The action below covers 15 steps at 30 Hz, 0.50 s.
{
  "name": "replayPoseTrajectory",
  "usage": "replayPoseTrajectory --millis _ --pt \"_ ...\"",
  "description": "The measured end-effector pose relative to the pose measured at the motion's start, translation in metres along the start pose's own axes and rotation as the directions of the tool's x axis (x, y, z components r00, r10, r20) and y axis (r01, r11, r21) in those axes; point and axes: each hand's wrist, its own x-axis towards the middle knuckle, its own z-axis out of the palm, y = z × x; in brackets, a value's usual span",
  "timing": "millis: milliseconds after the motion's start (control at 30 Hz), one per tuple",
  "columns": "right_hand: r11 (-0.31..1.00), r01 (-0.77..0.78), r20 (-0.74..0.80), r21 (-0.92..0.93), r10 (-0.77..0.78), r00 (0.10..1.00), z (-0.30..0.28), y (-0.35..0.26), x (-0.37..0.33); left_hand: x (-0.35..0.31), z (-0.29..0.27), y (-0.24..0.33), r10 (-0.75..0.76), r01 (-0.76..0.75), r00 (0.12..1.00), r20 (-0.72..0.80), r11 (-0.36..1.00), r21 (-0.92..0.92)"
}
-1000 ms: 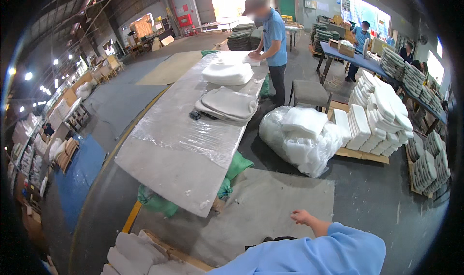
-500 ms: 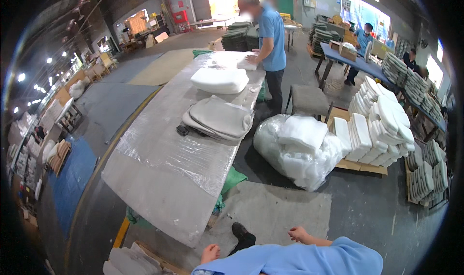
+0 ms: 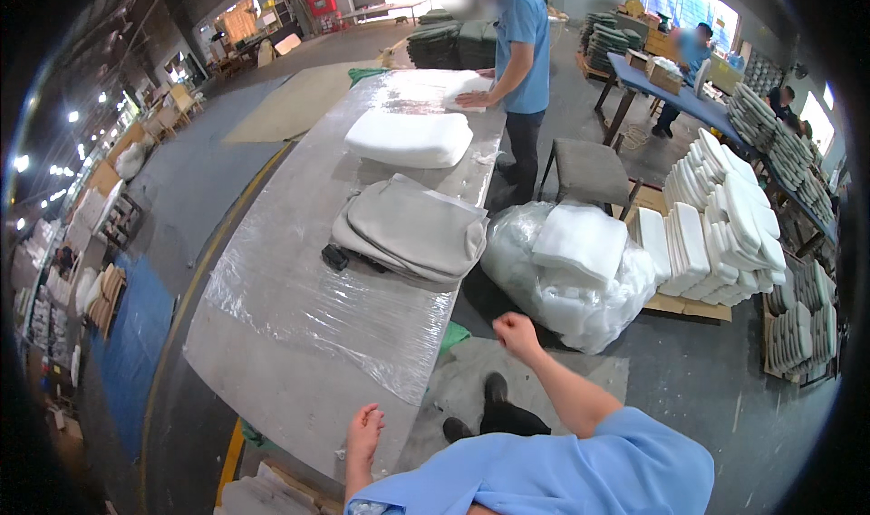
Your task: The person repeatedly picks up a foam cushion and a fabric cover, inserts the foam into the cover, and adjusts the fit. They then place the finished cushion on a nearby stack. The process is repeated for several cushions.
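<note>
My left hand is over the near end of the long grey table, its fingers loosely bent and apart with nothing in them. My right hand hangs in the air off the table's right side, closed in a fist with no object showing. Farther up the table lies a stack of grey fabric covers, with a small black object at its left edge. Beyond it sits a thick folded white padding bundle. Clear plastic film covers much of the tabletop.
A co-worker in a blue shirt presses white padding at the table's far end. On the right stand a plastic-wrapped bundle, a grey-seated chair and stacked white cushions. Grey sheets lie at the lower left.
I have come closer to the table. Both my hands have risen farther into view, the right one reaching forward beside the table. The co-worker's hands have shifted slightly on the padding.
</note>
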Motion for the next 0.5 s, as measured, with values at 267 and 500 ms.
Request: replayPoseTrajectory --millis 267,500 --pt "0.906 -0.339 -0.133 0.252 0.379 0.916 0.056 -0.080 0.160 -0.019 0.026 -0.007 -0.118 0.107 0.986 -0.115 0.990 -0.097" --pt "0.996 -0.064 -0.115 0.069 0.071 0.991 0.062 -0.078 0.204 -0.018 0.077 -0.020 -0.249 0.216 0.960 -0.126 0.948 -0.233"
